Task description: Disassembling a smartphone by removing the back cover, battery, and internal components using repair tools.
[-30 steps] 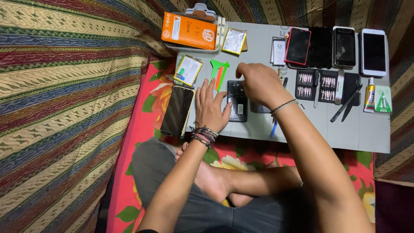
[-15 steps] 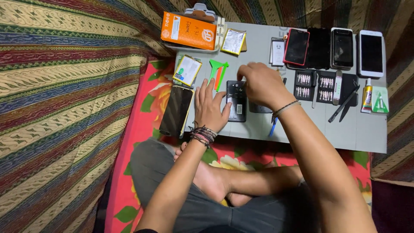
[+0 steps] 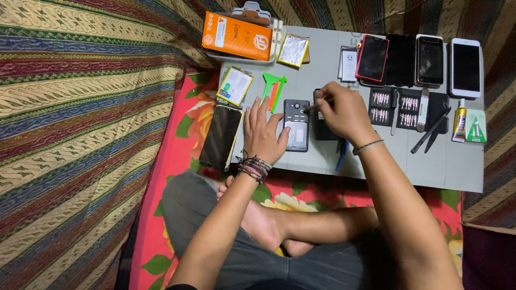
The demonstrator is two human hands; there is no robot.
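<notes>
The opened phone (image 3: 296,125) lies back-up on the grey work board (image 3: 322,64) over striped cloth, its long axis running away from the person, with the left hand (image 3: 264,133) flat, fingers spread, steadying it while the right hand (image 3: 342,111) pinches a thin tool (image 3: 310,107) at its top.

The right hand (image 3: 344,110) has shifted a little toward the right of the frame; a second ago it lay over the top of the opened phone (image 3: 296,124) at frame centre, covering its upper end, and now that upper end with the camera opening shows; the fingers have closed around a thin tool (image 3: 313,106) whose tip meets the phone's upper right corner; the left hand (image 3: 263,134) has slid slightly lower left, its thumb now at the phone's left edge; the view has drifted slightly, the grey work board (image 3: 376,161) sitting a little lower.
</notes>
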